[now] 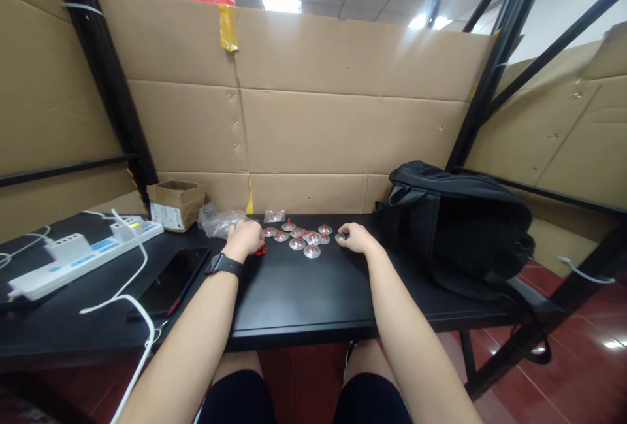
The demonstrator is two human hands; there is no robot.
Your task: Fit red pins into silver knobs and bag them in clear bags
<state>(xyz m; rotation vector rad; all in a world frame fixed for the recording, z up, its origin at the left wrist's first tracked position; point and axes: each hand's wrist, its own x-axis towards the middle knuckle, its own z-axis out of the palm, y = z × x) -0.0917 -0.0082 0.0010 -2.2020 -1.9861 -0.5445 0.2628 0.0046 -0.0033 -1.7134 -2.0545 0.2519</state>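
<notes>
Black backpack (455, 228) right; power strip (83, 251), cardboard box (175, 203) left

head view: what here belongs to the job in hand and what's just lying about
In hand: small round silver metal discs with red stems, between left hand and right hand; small red piece at left hand.
Lying about: black fabric backpack; white power strip; small open cardboard box; black phone; crumpled clear plastic bag.

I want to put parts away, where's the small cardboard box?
In the head view, the cardboard box sits back left on the black table, between the white power strip and a clear plastic bag, left of the left hand.
</notes>
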